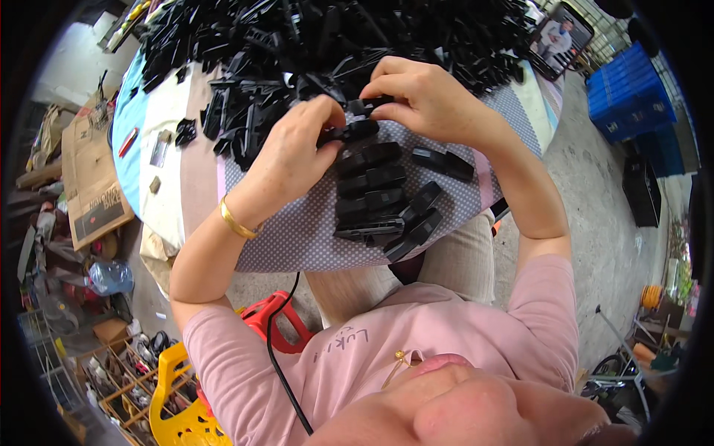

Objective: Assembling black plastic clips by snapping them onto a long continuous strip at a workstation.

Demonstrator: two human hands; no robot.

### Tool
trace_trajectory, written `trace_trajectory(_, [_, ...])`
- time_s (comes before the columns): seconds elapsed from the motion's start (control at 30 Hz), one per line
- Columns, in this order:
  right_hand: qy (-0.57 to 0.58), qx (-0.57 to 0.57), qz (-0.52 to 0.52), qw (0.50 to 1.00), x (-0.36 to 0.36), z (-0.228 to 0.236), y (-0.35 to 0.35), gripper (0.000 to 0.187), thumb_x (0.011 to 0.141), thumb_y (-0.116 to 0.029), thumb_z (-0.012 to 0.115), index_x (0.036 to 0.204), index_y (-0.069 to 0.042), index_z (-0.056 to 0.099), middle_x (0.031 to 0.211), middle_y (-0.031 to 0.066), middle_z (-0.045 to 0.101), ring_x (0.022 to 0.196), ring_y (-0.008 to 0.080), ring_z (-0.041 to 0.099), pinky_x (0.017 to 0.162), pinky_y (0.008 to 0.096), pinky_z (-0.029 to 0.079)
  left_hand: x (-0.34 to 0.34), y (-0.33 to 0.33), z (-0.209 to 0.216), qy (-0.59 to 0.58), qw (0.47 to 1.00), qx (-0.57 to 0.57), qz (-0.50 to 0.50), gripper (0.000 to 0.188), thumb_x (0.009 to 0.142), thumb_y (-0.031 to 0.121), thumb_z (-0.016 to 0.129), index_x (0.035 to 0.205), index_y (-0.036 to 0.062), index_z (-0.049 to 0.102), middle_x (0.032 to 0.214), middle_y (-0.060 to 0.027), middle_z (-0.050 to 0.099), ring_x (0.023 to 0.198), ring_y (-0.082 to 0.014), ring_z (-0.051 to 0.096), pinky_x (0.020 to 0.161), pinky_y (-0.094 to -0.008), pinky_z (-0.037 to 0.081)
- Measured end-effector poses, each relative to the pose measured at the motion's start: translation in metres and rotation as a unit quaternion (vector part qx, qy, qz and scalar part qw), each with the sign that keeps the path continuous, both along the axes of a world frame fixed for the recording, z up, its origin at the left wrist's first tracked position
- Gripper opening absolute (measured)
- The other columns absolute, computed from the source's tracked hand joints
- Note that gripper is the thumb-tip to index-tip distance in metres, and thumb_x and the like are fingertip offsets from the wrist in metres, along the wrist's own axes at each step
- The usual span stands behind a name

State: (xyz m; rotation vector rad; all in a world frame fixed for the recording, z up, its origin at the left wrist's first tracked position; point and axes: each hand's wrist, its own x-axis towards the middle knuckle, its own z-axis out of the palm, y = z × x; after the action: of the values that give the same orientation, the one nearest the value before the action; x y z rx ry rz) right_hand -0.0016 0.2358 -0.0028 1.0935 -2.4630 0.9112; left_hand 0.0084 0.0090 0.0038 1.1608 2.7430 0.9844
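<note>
My left hand (291,152), with a gold bangle at its wrist, pinches a black plastic piece (360,131) between thumb and fingers. Just beyond and to the right, my right hand (428,100) grips another small black plastic piece (379,102). Whether the two pieces touch is hard to make out. Nearer to me, several dark pieces (375,178) lie stacked in a row on the dotted cloth. A pair of loose black pieces (425,199) sits at the row's right, and one more black piece (444,164) rests below my right hand.
A large heap of black parts (282,44) covers the far side of the round table (297,249). At the far right leans a phone (561,41). A red tool (128,141) lies at the left. Blue crates (631,97) stand on the floor to the right.
</note>
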Motion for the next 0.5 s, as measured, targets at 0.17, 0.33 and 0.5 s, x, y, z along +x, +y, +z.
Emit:
trace_trajectory(0.17, [-0.023,0.049,0.003,0.999,0.006,0.000,0.001,0.020,0.074,-0.010,0.070,0.092,0.000,0.066,0.084,0.0097,0.059,0.073,0.0246,0.061,0.064,0.0312,0.048,-0.006,-0.007,0.007,-0.057,0.996,-0.038,0.050,0.023,0.073,0.011,0.070,0.089,-0.0035,0.063,0.083,-0.0150,0.062,0.077,-0.0292,0.061,0.070,-0.0350,0.049])
trace_trajectory(0.33, [-0.003,0.092,-0.009,0.996,0.009,0.007,0.003,0.020,0.073,-0.011,0.070,0.089,0.000,0.066,0.080,0.0084,0.059,0.071,0.0260,0.059,0.063,0.0319,0.048,-0.006,-0.009,0.008,-0.053,0.995,-0.041,0.069,0.021,0.073,0.012,0.072,0.085,-0.0044,0.067,0.079,-0.0145,0.062,0.072,-0.0274,0.062,0.066,-0.0337,0.050])
trace_trajectory(0.5, [-0.003,0.078,0.008,0.997,0.003,-0.002,0.000,0.021,0.071,-0.010,0.071,0.088,0.001,0.065,0.077,0.0092,0.057,0.069,0.0258,0.058,0.061,0.0324,0.046,-0.010,-0.008,0.005,-0.029,0.999,-0.024,0.039,0.018,0.071,0.010,0.072,0.081,-0.0038,0.067,0.078,-0.0124,0.062,0.070,-0.0265,0.062,0.064,-0.0325,0.050])
